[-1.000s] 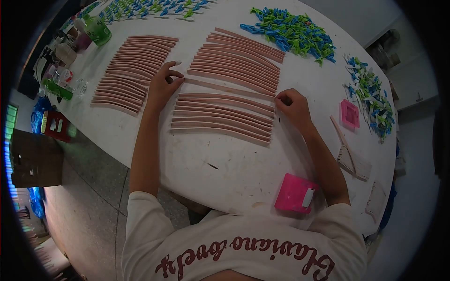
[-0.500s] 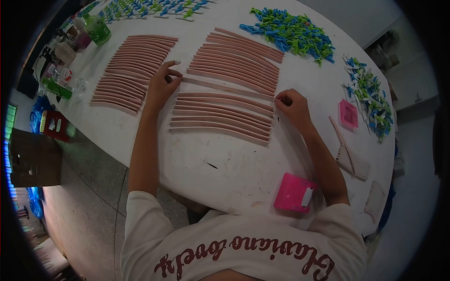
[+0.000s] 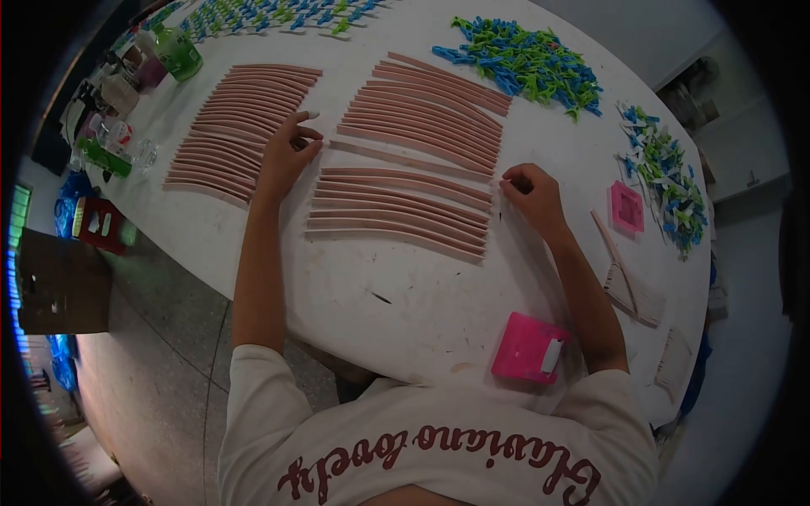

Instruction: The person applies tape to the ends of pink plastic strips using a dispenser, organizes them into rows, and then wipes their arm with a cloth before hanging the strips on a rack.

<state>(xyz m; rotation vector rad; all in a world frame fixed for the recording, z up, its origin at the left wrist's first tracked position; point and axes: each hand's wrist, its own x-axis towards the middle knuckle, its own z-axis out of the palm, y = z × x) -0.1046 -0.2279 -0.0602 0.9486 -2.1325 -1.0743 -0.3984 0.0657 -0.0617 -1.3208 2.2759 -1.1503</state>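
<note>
Thin pinkish-brown strips lie in rows on the white table [image 3: 354,295]. One single strip [image 3: 405,158] crosses the gap between the upper group [image 3: 422,114] and the lower group [image 3: 396,211]. Just off its left end is my left hand [image 3: 288,160], fingers apart and holding nothing, between this strip and the left group of strips [image 3: 228,126], part of which it covers. My right hand [image 3: 536,201] hovers just beyond the strip's right end. Its fingers are curled, with thumb and forefinger slightly parted and nothing visible between them.
Blue and green clips form a pile [image 3: 531,63] at the back, with more clips [image 3: 666,181] at right. A pink box [image 3: 530,347] sits near the front edge, a smaller pink frame [image 3: 627,207] at right. Bottles [image 3: 175,52] stand at far left.
Both hands have drawn slightly away from the ends of the single strip, the left one leftward and the right one rightward. The strip now lies free of them.
</note>
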